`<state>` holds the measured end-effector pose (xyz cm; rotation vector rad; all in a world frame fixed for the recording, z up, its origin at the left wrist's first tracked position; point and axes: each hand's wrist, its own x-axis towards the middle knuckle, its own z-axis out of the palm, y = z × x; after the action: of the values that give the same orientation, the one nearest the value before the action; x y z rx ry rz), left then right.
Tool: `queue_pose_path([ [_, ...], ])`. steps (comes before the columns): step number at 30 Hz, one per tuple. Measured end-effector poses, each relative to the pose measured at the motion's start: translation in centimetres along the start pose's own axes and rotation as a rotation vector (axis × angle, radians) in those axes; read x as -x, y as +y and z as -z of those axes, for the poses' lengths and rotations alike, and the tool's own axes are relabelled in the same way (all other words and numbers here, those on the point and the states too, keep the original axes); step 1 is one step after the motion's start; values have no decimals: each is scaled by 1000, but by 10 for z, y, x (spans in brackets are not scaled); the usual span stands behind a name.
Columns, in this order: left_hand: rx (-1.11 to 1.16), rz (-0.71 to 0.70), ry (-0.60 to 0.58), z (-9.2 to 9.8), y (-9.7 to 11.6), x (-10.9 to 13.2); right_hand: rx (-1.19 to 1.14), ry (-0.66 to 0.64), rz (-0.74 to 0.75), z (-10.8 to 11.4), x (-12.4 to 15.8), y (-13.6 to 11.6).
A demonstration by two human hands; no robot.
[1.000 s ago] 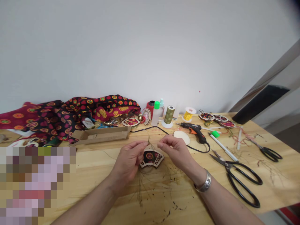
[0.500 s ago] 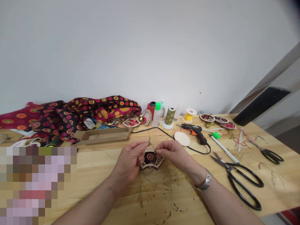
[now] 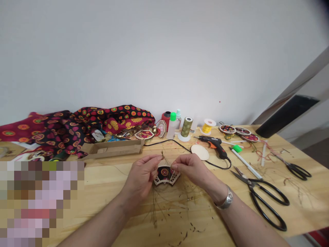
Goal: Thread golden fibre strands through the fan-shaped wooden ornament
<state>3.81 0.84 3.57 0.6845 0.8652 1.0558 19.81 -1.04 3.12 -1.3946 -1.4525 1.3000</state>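
Note:
Between my hands lies a fan-shaped wooden ornament (image 3: 165,173) with a dark patterned fabric centre and a pale cut-out frame. My left hand (image 3: 144,173) is closed in a pinch on thin olive thread (image 3: 162,155) above the ornament's left side. On the right, my right hand (image 3: 190,168) pinches at the thread too, its fingertips near the ornament's upper right edge. Fine strands run between the fingertips and trail onto the table below. How the thread joins the ornament is too small to tell.
Large black-handled scissors (image 3: 267,199) lie at right, near a glue gun (image 3: 213,144) and its cord. Behind stand an olive thread spool (image 3: 186,127) and a green-capped bottle (image 3: 171,127). A cardboard tray (image 3: 113,149) and patterned fabric (image 3: 77,127) are at left.
Both hands keep their pinches in almost the same place. The thread end at my left fingertips has shifted slightly; my left hand has moved very little.

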Motion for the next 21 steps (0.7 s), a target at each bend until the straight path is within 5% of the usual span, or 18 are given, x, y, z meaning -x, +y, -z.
queue_pose_path([
  [8,-29,-3,-12,5,-3,-3,-46,98,19,-3,-4,2],
  [13,-36,5,5,5,-3,-2,207,408,440,-2,8,-4],
  [18,-32,29,15,4,-3,-1,560,179,655,-12,19,-7],
  [21,-23,20,11,5,-4,-2,710,243,618,-20,14,0],
])
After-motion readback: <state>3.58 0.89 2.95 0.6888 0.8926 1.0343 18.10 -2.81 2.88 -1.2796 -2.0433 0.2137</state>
